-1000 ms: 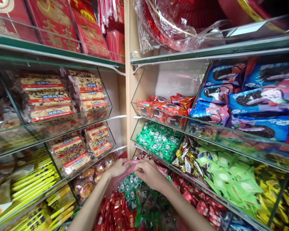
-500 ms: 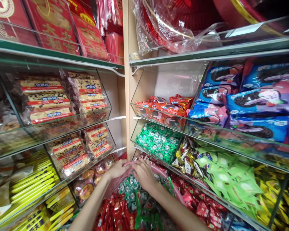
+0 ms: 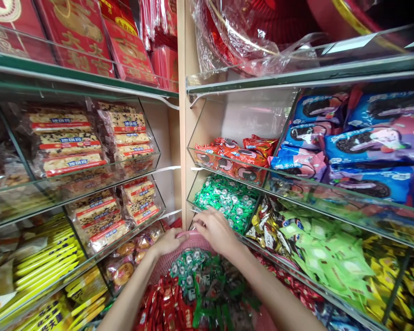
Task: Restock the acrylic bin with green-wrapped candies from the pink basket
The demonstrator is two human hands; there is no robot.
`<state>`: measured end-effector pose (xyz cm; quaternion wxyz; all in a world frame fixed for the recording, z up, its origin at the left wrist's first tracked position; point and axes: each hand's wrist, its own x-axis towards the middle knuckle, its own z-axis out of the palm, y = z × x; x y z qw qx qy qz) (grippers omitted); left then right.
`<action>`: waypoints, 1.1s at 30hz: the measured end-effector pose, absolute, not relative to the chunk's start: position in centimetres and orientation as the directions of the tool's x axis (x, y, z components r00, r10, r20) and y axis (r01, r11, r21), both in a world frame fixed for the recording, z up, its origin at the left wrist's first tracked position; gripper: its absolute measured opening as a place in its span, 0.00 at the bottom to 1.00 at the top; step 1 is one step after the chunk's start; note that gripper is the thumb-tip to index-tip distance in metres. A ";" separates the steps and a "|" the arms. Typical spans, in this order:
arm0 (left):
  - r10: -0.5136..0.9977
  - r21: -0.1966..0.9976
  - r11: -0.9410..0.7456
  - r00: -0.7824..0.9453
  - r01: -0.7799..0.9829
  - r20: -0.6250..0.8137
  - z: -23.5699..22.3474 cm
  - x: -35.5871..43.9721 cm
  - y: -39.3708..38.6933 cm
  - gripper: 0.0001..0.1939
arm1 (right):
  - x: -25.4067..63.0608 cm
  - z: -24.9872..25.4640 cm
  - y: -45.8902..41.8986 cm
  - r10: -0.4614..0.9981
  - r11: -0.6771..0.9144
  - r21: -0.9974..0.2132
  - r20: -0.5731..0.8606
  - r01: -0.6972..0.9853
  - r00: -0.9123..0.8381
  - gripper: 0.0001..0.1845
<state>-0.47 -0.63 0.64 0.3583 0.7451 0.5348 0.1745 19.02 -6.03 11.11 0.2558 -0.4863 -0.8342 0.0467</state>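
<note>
A pink plastic basket (image 3: 191,236) with a perforated wall sits low in the corner between the shelves. Its far rim is gripped by my left hand (image 3: 169,241), fingers closed over it. My right hand (image 3: 216,230) hovers just above the rim, beside the left one, its fingers curled together; what they hold, if anything, is hidden. Behind it stands a clear bin of small green-wrapped candies (image 3: 226,197). Inside the basket lie green-wrapped candies (image 3: 189,266), red-wrapped candies (image 3: 169,299) and dark green packets (image 3: 214,285).
Clear angled bins line both sides, holding red cookie packs (image 3: 234,156), blue cookie packs (image 3: 362,142), light green packets (image 3: 331,248), bagged bars (image 3: 72,142) and yellow packets (image 3: 51,257). A wooden post (image 3: 182,115) parts the shelves. Glass fronts jut out near my hands.
My right hand has moved up from the basket's rim, toward the bin of green candies. My left hand stays on the rim.
</note>
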 end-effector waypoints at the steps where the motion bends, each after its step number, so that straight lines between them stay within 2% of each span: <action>1: 0.923 0.719 -0.165 0.362 0.675 -0.128 0.8 -0.4 -0.8 0.24 | 19.5 11.7 -5.5 0.838 0.507 -0.327 0.402 0.797 -0.368 0.08; 5: 0.926 0.708 -0.156 0.352 0.689 -0.139 0.9 -0.5 -0.9 0.24 | 21.1 12.4 -3.3 0.883 0.364 -0.254 0.401 0.896 -0.245 0.09; 10: 0.924 0.732 -0.144 0.355 0.666 -0.141 0.7 -0.6 -0.8 0.24 | 21.8 11.3 -1.6 0.948 0.213 -0.162 0.274 0.963 -0.164 0.07; 20: 0.921 0.729 -0.149 0.362 0.668 -0.143 0.7 -0.6 -0.5 0.24 | 21.6 11.2 -1.3 0.950 0.211 -0.140 0.263 0.967 -0.169 0.07; 25: 0.923 0.728 -0.141 0.356 0.671 -0.149 0.5 -0.7 -0.6 0.24 | 21.4 10.8 -1.1 0.945 0.202 -0.110 0.284 0.973 -0.164 0.11; 33: 0.926 0.732 -0.119 0.341 0.671 -0.162 0.9 -0.4 -0.8 0.24 | 21.2 10.7 -1.3 0.892 0.213 -0.127 0.429 0.969 -0.139 0.14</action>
